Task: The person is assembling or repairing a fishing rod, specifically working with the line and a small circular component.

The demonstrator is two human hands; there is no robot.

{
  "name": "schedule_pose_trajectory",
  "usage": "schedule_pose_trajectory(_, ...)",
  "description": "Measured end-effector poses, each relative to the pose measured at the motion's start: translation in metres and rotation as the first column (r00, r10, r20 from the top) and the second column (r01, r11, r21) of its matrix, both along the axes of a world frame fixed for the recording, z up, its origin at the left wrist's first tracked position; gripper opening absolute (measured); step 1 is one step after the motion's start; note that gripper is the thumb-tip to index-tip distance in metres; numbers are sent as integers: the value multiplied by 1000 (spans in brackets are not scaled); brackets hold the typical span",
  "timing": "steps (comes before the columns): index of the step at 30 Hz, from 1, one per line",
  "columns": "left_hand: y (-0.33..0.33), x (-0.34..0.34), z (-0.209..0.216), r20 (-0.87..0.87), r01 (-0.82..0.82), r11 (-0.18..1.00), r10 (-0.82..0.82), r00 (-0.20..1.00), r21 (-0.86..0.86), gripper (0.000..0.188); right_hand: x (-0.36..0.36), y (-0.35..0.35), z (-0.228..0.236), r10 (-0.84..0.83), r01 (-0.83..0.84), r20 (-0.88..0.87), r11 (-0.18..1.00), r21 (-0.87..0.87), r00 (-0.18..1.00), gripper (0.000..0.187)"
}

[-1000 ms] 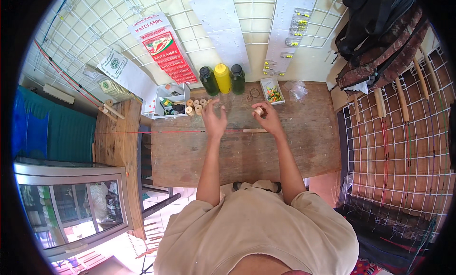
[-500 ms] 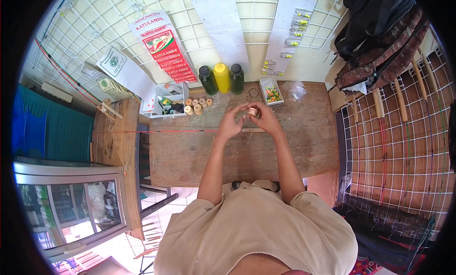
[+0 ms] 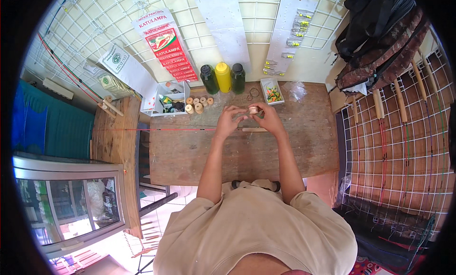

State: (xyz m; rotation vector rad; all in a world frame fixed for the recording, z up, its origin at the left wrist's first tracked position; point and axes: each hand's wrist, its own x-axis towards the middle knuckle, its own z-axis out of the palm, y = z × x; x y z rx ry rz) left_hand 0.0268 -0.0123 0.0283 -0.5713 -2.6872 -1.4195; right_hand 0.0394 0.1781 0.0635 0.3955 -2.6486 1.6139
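Above the middle of the table, my right hand (image 3: 268,119) is closed around a small wooden spool (image 3: 253,110) that looks wound with pale line. Just left of it, my left hand (image 3: 229,121) has its fingers curled, the thumb and fingertips turned toward the spool. Any line between those fingertips is too fine to make out. Beneath both hands a thin red fishing rod (image 3: 190,129) lies crosswise, its pale wooden handle (image 3: 254,129) showing between my wrists. Several wooden spools (image 3: 199,106) stand grouped to the left, beyond my left hand.
Along the back of the table (image 3: 190,156) are a divided white box (image 3: 166,114), two dark bottles (image 3: 209,80) flanking a yellow bottle (image 3: 223,78), a white tray (image 3: 272,102) of colourful small pieces and a clear plastic bag (image 3: 298,90). Rods hang on the right-hand grid (image 3: 394,132).
My hands have drawn slightly apart, the left shifting a little left. The spool shows more plainly in my right hand. The whole view has tilted slightly.
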Motion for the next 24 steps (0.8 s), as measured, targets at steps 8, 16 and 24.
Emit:
schedule_pose_trajectory(8, -1, 5, -1, 35, -165, 968, 161, 986, 189, 12, 2, 8, 1, -29, 30, 23, 998, -49, 999, 35)
schedule_pose_trajectory(16, -21, 3, 0, 57, -399, 916, 397, 916, 35, 9, 1, 16, -18, -86, 82, -86, 995, -55, 993, 29)
schedule_pose_trajectory(24, -48, 2, -14, 14, -590, 807, 590, 808, 31, 10, -3, 25, -38, -2, 57, 137, 916, -398, 991, 33)
